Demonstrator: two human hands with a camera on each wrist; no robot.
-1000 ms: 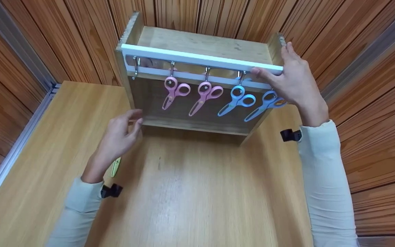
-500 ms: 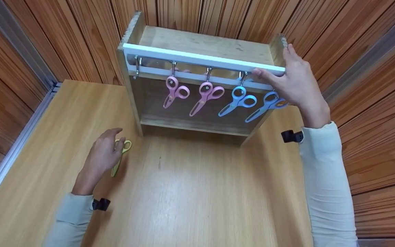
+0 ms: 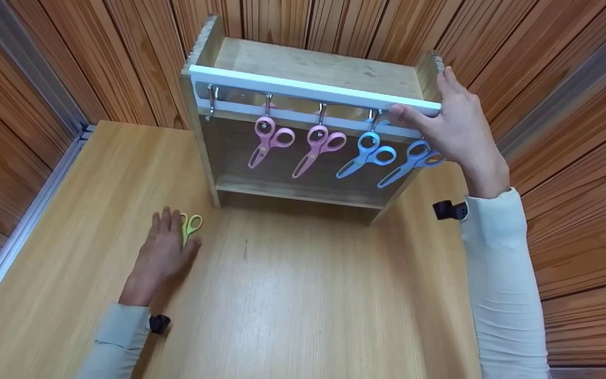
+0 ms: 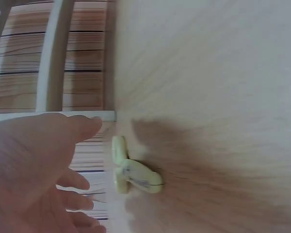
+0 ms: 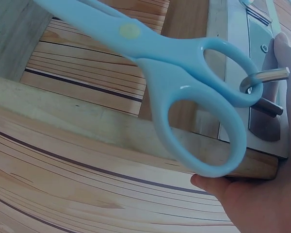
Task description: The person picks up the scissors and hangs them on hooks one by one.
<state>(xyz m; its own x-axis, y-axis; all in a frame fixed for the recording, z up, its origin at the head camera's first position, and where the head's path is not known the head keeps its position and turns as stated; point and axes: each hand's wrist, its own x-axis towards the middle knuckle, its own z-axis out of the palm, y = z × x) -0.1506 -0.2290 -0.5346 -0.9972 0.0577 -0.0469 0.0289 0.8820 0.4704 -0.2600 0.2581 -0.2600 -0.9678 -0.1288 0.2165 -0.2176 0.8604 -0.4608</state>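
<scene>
Palm down and fingers extended, my left hand (image 3: 161, 255) is low over the table at the yellow-green scissors (image 3: 194, 225), partly covering them. The left wrist view shows those scissors (image 4: 141, 176) lying just beyond the thumb, with the fingers apart from them. My right hand (image 3: 463, 126) holds the right end of a wooden shelf (image 3: 313, 60), thumb on its white hook rail (image 3: 303, 86) and fingers along the side panel. From the rail hang two pink scissors (image 3: 266, 139) and two blue scissors (image 3: 364, 157). One blue pair (image 5: 150, 63) hangs close to the right wrist camera.
The rail's leftmost hook (image 3: 211, 102) carries nothing. Beneath everything is a wood-grain table (image 3: 282, 295), with plank walls (image 3: 334, 26) behind and beside it. A metal strip (image 3: 24, 226) runs along the table's left edge.
My left hand has moved from beside the shelf's lower left down and toward me, over the yellow-green scissors, its fingers straightening. My right hand stays on the shelf.
</scene>
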